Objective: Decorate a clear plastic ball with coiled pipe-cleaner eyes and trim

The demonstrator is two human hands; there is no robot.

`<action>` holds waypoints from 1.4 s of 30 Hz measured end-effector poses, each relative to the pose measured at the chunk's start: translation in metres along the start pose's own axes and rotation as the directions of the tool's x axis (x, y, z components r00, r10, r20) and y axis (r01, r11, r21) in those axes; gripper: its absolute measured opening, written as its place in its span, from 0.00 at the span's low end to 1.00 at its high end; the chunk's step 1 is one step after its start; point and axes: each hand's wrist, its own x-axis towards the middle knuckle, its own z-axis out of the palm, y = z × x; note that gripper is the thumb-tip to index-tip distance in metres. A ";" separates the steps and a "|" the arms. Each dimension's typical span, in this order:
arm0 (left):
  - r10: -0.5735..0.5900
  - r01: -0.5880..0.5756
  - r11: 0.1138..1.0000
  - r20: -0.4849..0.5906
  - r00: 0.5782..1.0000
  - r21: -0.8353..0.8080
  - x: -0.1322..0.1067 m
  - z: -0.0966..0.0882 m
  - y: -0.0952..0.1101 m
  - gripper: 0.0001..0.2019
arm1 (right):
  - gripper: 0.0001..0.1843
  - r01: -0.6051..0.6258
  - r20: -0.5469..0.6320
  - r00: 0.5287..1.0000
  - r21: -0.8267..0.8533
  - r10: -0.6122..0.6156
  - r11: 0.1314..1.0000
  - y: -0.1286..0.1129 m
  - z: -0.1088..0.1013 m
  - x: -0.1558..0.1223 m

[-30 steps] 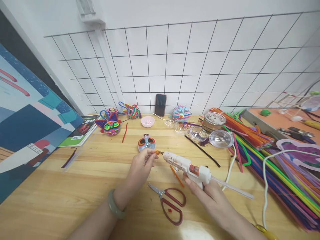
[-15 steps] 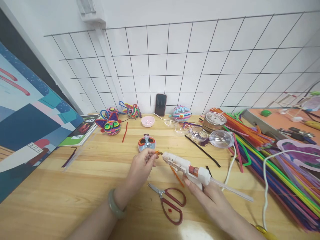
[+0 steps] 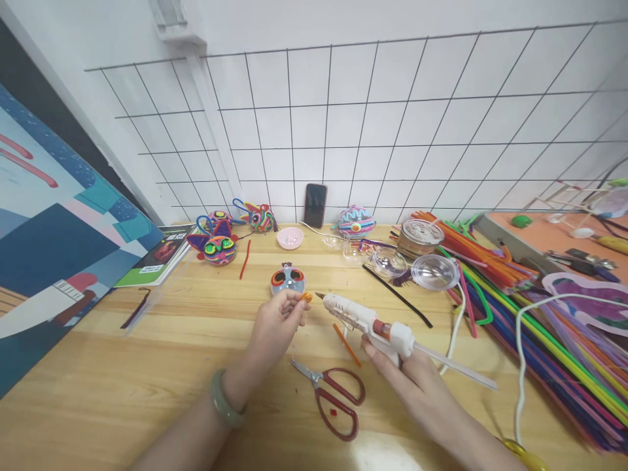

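My left hand [image 3: 275, 327] pinches a small orange pipe-cleaner piece [image 3: 307, 297] between thumb and fingertips, just in front of a small decorated ball [image 3: 288, 279] with orange eyes on the wooden table [image 3: 147, 366]. My right hand [image 3: 407, 374] grips a white hot glue gun [image 3: 366, 320] by its handle. The gun's nozzle points left and sits a short gap to the right of the orange piece. A clear glue stick juts from the gun's back.
Red-handled scissors [image 3: 333, 396] and an orange stem piece [image 3: 347, 345] lie between my hands. Colourful craft balls [image 3: 218, 245], a pink bowl [image 3: 289, 238], a phone [image 3: 314, 205], clear half-spheres [image 3: 434, 271] and a large pile of pipe cleaners [image 3: 540, 320] line the back and right. A picture panel [image 3: 53, 261] leans at left.
The glue gun's nozzle has drawn back to the right, away from the orange piece it was touching. My left hand has stayed almost in place.
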 end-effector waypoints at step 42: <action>-0.205 0.677 0.727 0.904 0.376 -0.117 -0.024 0.005 0.009 0.11 | 0.10 -0.193 0.392 0.920 0.499 -0.022 0.845 -0.006 -0.005 0.006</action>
